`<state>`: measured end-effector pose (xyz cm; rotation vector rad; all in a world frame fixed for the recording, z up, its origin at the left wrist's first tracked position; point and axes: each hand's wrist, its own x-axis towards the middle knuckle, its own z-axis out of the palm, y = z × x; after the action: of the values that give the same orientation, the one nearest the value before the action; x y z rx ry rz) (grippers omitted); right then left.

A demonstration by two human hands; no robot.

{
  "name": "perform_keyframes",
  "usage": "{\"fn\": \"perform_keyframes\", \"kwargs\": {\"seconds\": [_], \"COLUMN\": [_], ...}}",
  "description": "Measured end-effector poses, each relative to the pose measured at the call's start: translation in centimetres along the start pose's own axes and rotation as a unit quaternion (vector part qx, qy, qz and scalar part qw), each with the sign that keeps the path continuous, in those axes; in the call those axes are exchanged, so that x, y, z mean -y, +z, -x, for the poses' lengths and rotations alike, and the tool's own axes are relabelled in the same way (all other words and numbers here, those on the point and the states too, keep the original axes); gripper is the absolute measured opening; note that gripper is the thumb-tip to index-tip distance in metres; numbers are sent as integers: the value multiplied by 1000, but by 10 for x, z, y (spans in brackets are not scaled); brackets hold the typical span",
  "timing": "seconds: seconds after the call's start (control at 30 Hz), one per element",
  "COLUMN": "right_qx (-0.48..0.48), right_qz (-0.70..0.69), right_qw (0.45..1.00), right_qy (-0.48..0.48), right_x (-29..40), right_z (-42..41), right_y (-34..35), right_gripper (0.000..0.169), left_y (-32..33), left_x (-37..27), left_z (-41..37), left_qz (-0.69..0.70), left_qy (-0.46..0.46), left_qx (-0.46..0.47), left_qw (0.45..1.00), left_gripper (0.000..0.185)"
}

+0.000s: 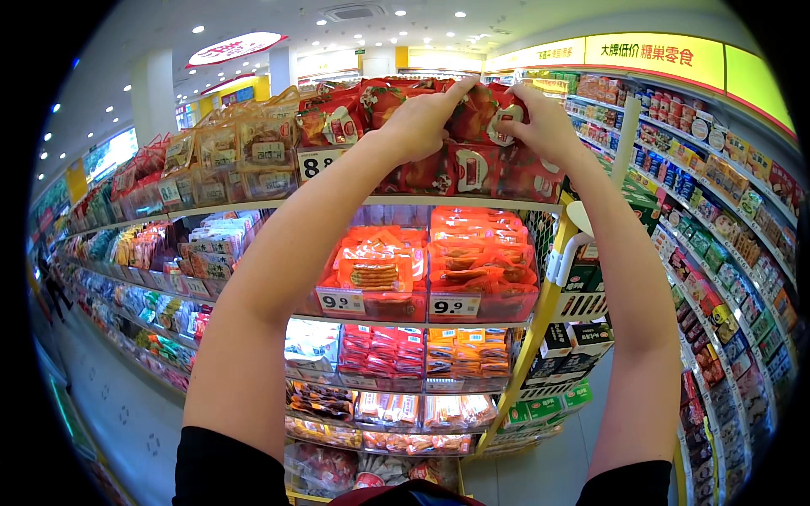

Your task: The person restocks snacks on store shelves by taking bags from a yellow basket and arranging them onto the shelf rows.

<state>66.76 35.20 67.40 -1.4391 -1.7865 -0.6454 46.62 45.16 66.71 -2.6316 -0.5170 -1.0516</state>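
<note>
Both arms reach up to the top shelf of a shop rack. My left hand [421,123] lies over red snack packets, its index finger stretched out towards the back; whether it grips one is hidden. My right hand [538,123] is at the right side of a red plastic snack packet [474,114], its fingers bent around the packet's edge, with thumb and fingers touching it. Beneath the hands, more red packets [471,169] stand behind the clear front of the shelf bin. Another red packet [330,123] lies to the left, above a price card [319,163].
Left along the top shelf are clear packaged snacks [266,136]. Orange-red packets [376,265] fill bins below. A yellow rack post [538,329] with a white bracket [566,256] stands near my right forearm. Stocked wall shelves [715,209] line the right side.
</note>
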Motion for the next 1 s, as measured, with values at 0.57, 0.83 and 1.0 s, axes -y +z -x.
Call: {"fn": "perform_keyframes", "kwargs": {"seconds": [0.57, 0.83, 1.0], "right_qx": [105, 169, 178], "right_qz": [120, 81, 72], "right_qw": [987, 982, 981], "right_qy": [-22, 5, -15], "right_x": [-15, -11, -5], "right_z": [-27, -33, -29], "right_y": [8, 5, 10], "right_gripper": [44, 52, 53], "left_y": [-5, 0, 4], "left_x": [-8, 13, 8], "left_z": [-17, -10, -13], "left_qz": [-74, 125, 22], "left_qy": [-54, -48, -44], "left_qx": [87, -1, 37], "left_qw": [992, 991, 998], "left_gripper": [70, 63, 57]}}
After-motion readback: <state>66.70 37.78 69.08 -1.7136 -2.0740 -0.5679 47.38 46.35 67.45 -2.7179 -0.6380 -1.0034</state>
